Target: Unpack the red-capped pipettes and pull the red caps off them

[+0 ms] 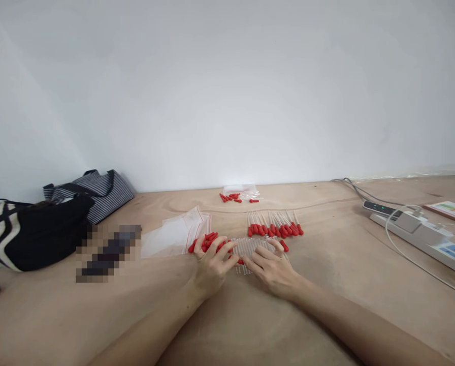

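My left hand (211, 260) rests on a heap of loose red rubber bulbs (208, 240), its fingers curled over a few of them. My right hand (269, 264) lies with fingers spread on a bunch of clear glass tubes (250, 246) laid side by side on the wooden table (326, 264). Just beyond the hands lies a row of finished droppers with red bulbs (275, 226). One loose red bulb (284, 246) sits by my right fingertips.
An empty clear zip bag (174, 235) lies left of the hands. A second small bag with several red bulbs (238, 194) sits by the wall. Striped bags (60, 213) stand at the far left. A power strip with cables (421, 231) is at the right.
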`<state>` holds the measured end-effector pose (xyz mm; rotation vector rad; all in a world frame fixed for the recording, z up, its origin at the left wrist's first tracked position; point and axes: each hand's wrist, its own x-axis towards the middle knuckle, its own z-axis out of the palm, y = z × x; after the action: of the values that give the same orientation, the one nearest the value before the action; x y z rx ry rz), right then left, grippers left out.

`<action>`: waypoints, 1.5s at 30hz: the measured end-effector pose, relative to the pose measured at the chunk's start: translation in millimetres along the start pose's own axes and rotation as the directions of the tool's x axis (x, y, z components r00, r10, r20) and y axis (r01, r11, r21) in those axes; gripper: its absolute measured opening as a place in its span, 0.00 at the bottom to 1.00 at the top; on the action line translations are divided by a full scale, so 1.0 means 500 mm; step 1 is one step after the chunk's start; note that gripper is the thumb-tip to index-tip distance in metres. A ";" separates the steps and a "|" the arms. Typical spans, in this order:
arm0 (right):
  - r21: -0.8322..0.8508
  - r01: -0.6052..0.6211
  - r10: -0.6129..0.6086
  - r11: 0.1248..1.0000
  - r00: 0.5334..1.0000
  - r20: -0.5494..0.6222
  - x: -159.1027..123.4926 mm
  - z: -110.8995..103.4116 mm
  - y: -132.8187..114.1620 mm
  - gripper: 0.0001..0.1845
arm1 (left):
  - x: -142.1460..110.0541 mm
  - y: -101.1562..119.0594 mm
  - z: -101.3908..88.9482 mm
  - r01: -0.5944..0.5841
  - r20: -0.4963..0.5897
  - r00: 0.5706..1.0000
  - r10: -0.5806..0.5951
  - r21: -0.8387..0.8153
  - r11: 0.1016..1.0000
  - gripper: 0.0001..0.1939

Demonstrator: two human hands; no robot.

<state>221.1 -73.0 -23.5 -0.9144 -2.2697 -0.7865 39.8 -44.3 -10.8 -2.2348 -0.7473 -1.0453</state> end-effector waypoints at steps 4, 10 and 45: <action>0.003 0.006 -0.006 1.000 1.000 0.021 -0.002 -0.005 0.003 0.16 | 0.003 -0.013 -0.009 -0.001 0.006 1.000 0.001 0.015 1.000 0.12; 0.114 -0.204 0.200 0.972 0.979 0.046 -0.026 -0.010 0.053 0.19 | 0.007 -0.077 -0.043 0.192 0.042 0.980 -0.195 0.055 0.980 0.09; 0.120 -0.874 0.375 0.470 0.321 0.870 -0.056 -0.071 0.165 0.17 | -0.036 -0.187 -0.020 0.865 0.541 0.480 -0.690 -0.159 0.477 0.17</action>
<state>309.3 -60.0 6.6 -1.9093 -2.0851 0.8734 -38.6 9.0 3.3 -2.5119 -2.1257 -1.2184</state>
